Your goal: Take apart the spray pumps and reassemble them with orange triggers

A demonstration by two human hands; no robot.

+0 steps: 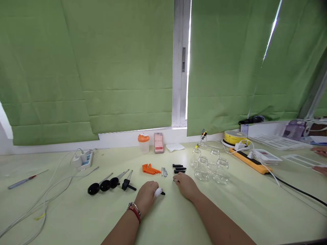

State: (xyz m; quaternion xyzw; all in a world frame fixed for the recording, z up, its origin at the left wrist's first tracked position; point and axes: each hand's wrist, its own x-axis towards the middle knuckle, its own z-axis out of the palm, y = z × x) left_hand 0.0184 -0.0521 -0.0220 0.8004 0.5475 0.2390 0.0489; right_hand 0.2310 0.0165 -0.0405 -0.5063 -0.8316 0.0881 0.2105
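Note:
My left hand (147, 194), with a bracelet on its wrist, is closed around a small white piece with a black end (158, 192) just above the table. My right hand (187, 185) is pinched low over the table, with a small greyish thing at its fingertips that I cannot make out. Just beyond it lie several black ribbed pieces (179, 168). Between and behind the hands are several short silver pins (164, 172) and a group of orange lever-like pieces (150, 169). Several clear glass jars (202, 172) stand right of my right hand.
Black round-headed parts with metal rods (110, 183) lie at left, near white cables (47, 194) and a screwdriver (22, 182). Behind stand an orange-lidded cup (143, 144) and a phone (158, 143). Rightward are an orange power strip (251, 161) and another person's hands (320, 169).

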